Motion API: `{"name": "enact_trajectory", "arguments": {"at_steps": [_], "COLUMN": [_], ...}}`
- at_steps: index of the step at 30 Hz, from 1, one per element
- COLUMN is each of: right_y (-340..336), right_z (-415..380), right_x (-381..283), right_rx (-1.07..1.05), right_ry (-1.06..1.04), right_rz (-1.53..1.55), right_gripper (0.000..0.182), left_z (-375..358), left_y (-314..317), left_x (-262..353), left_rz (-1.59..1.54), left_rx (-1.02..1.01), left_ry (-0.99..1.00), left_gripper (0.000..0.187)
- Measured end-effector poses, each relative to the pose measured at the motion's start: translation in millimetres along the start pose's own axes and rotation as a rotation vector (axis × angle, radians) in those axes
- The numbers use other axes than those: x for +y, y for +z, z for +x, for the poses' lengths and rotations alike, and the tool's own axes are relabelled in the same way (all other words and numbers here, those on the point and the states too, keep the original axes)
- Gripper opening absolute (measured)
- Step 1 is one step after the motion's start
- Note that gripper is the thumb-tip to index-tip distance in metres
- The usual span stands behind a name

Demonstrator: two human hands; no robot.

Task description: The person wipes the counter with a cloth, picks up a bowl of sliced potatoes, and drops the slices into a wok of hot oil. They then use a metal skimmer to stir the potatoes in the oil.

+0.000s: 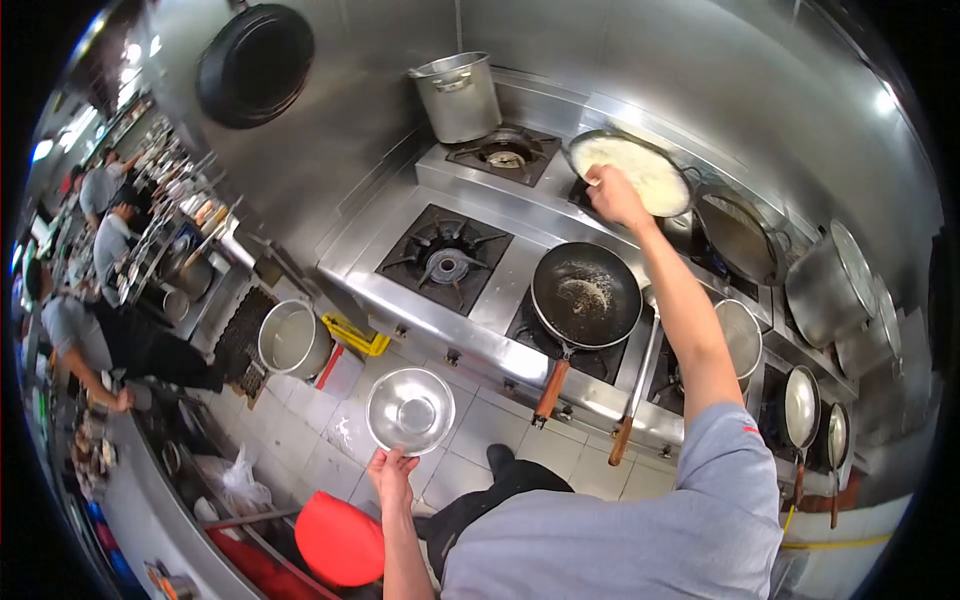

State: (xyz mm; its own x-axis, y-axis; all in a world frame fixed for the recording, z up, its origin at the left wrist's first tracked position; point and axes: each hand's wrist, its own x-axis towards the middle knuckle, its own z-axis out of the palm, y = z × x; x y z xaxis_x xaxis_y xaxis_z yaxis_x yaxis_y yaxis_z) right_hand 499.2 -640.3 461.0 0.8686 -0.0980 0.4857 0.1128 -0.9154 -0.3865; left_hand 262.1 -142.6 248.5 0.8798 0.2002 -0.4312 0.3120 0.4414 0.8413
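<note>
My left hand (392, 472) grips the rim of a shiny metal mixing bowl (410, 410), holding it over the floor in front of the stove; the bowl shows nothing inside. My right arm is stretched to the back of the stove. There my right hand (617, 198) is over a wide pan (686, 205) full of a pale, creamy-white food (645, 165). Its fingers are curled at the food, and what they hold is hidden. Nearer to me, a black frying pan (585, 295) with a wooden handle rests on a front burner, with crumbly residue in it.
Left of the frying pan is a bare burner (446, 264). A tall pot (458, 98) stands at the back left. A long-handled utensil (637, 380) lies right of the frying pan, and large pots (832, 285) line the right. A red bin (340, 538) is low left; co-workers (85, 335) stand far left.
</note>
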Motion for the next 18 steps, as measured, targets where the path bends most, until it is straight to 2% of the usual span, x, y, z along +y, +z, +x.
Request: {"name": "enact_trajectory", "arguments": {"at_steps": [2,4,6,8,14,16,18], "right_y": [18,40,52,56,109,156,210], "right_z": [-13,-33,-54,-77,-198,-256,-315], "right_x": [-48,-97,-150,-207,-335,-345,-345], "right_rx": [-0.330,-0.437,-0.491,-0.555,-0.940,-1.110,-1.254], "right_ry": [-0.093,-0.278,-0.469,-0.565,-0.627,-0.463,-0.422], "right_rz": [0.084,0.078,0.216,0.235,0.324,0.481,0.448], "right_gripper": [0.008,0.005,0.009,0.013,0.009,0.012,0.009], "left_z": [-11,-20,-33,-51,-131,-165,-197], "left_y": [-7,-31,-57,-81,-199,-241,-288], "left_x": [0,-3,0,7,-2,-6,-12], "left_rz": [-0.026,-0.044,-0.053,-0.065,-0.155,-0.250,-0.316], "left_rx": [0.033,0.074,0.123,0.178,0.460,0.525,0.645], "left_ry": [0.016,0.057,0.104,0.139,0.309,0.213,0.235], "left_gripper": [0.007,0.007,0.008,0.010,0.018,0.021,0.022]}}
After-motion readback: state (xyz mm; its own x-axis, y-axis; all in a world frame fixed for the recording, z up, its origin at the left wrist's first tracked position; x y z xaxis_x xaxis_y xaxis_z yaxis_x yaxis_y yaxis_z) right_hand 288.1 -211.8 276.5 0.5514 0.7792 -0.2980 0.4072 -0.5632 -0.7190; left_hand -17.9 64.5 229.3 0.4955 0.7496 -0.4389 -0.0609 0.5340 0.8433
